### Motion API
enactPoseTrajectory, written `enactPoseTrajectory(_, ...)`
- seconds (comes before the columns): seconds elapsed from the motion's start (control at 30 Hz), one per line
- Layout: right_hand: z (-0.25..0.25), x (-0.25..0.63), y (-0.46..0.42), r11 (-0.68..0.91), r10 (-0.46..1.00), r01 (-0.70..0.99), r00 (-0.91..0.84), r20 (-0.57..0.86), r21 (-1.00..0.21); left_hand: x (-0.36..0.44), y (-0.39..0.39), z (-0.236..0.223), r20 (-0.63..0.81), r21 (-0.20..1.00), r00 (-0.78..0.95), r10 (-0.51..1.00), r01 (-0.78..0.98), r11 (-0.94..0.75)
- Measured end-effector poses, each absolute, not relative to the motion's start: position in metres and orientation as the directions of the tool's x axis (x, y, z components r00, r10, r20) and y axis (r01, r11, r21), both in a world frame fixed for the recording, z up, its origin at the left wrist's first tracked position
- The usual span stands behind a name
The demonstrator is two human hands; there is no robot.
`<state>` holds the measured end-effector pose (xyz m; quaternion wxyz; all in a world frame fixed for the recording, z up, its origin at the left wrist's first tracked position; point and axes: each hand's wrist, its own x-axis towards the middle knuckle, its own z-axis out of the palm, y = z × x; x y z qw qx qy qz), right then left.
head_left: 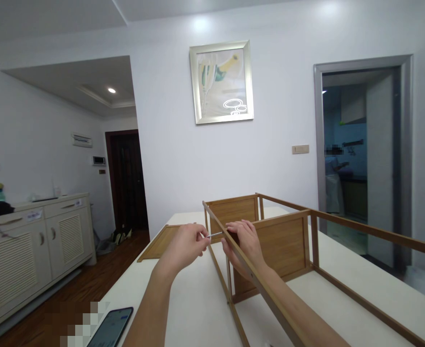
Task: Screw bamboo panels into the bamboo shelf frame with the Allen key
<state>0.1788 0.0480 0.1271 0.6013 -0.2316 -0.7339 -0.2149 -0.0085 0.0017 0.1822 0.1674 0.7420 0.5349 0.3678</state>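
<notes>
My left hand (192,241) pinches a slim silver rod that looks like a hex key (216,234); its far end meets the upper rail of a brown wooden frame (270,294). Around that same rail, close to the rod's tip, my right hand (246,243) is wrapped with the thumb on the near side. The frame lies on its side on a white table (194,308). Two wooden panels are fitted across it, the nearer panel (283,246) just right of my right hand. Fingers hide part of the rod and the contact point.
A separate wooden panel (158,243) lies on the table's left side. A phone (112,327) rests near the front left edge. White cabinets (64,231) stand at the left. Through the doorway at right, a person (333,183) is standing. A framed picture (221,82) hangs ahead.
</notes>
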Motion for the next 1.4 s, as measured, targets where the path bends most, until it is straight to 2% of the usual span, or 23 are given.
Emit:
enactPoseTrajectory(0.13,0.127,0.179,0.049,0.804,0.084,0.594,-0.166,0.982,0.032,-0.010,0.007,0.182,0.213,0.833,0.180,0.960,0.480,-0.275)
enactPoseTrajectory(0.23,0.126,0.179,0.048,0.803,0.084,0.596,-0.170,0.982,0.034,-0.012,0.011,0.181,0.111,0.908,0.135,0.985,0.389,-0.156)
enactPoseTrajectory(0.37,0.127,0.179,0.048,0.799,0.081,0.600,-0.165,0.983,0.035,-0.016,0.014,0.177,0.032,0.939,0.152,0.988,0.336,-0.081)
enactPoseTrajectory(0.57,0.127,0.179,0.048,0.804,0.079,0.594,-0.161,0.984,0.033,-0.020,0.018,0.169,-0.099,0.935,0.231,0.968,0.354,0.011)
enactPoseTrajectory(0.87,0.126,0.180,0.049,0.804,0.078,0.594,-0.167,0.983,0.037,-0.022,0.020,0.170,-0.078,0.978,0.300,0.951,0.208,0.014)
enactPoseTrajectory(1.4,0.127,0.179,0.048,0.802,0.079,0.597,-0.170,0.982,0.038,-0.021,0.021,0.172,0.023,0.979,0.246,0.969,0.192,-0.072)
